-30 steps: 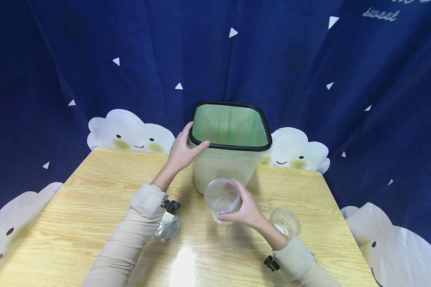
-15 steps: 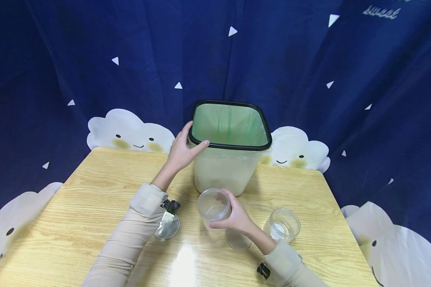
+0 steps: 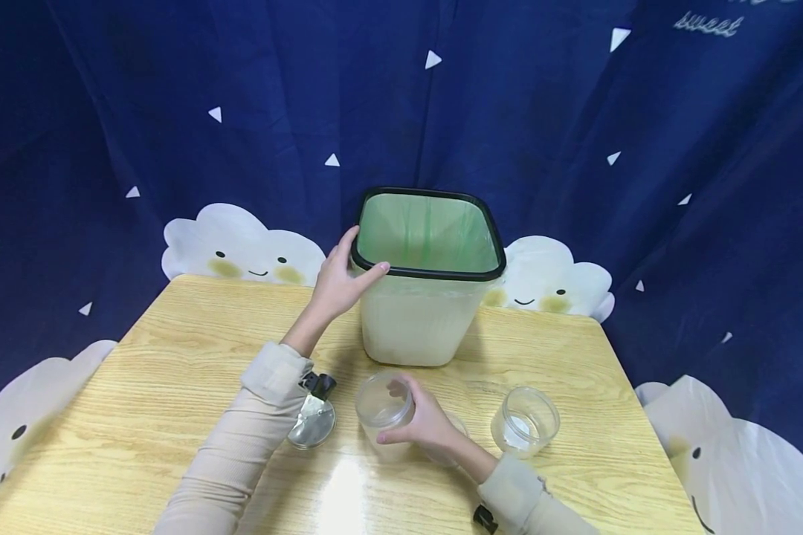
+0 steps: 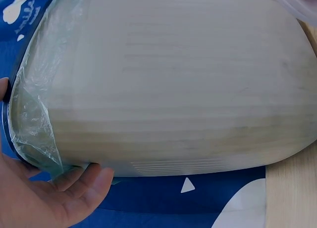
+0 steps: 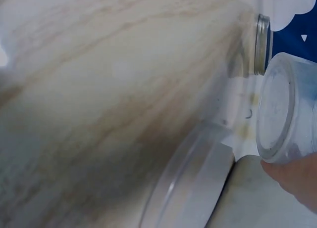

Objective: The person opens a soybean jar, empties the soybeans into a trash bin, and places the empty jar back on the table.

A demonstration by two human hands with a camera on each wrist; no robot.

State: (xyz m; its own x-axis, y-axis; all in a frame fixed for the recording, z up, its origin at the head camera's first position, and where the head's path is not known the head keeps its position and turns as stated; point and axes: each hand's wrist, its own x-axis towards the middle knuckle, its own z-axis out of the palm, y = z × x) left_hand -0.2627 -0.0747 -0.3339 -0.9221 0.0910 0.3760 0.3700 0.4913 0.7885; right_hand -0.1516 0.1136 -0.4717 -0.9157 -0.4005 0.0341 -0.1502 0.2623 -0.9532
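- A clear plastic jar (image 3: 384,405) is gripped by the right hand (image 3: 423,425), with the fingers wrapped round its far side and the thumb set on its near side.
- The jar is held with its open mouth turned up, at the left of the hand, low over the wooden table (image 3: 174,357) and in front of the bin (image 3: 421,319).
- In the right wrist view the same jar (image 5: 285,114) is seen bottom-first, with a fingertip (image 5: 297,176) pressed against its wall; whether its base touches the table cannot be told.
- A clear round lid (image 5: 185,181) is seen lying flat on the table just beside the jar in that view; in the head view it is largely hidden behind the hand.
- The black rim of the bin is gripped at its near left corner by the left hand (image 3: 337,282), the thumb laid over the front edge and the fingers curled on the outside.
- In the left wrist view the green liner bag (image 4: 37,134) is seen folded over the rim just beside the palm (image 4: 44,198).
- A second clear jar (image 3: 525,420) stands upright on the table to the right of the right hand, apart from it.
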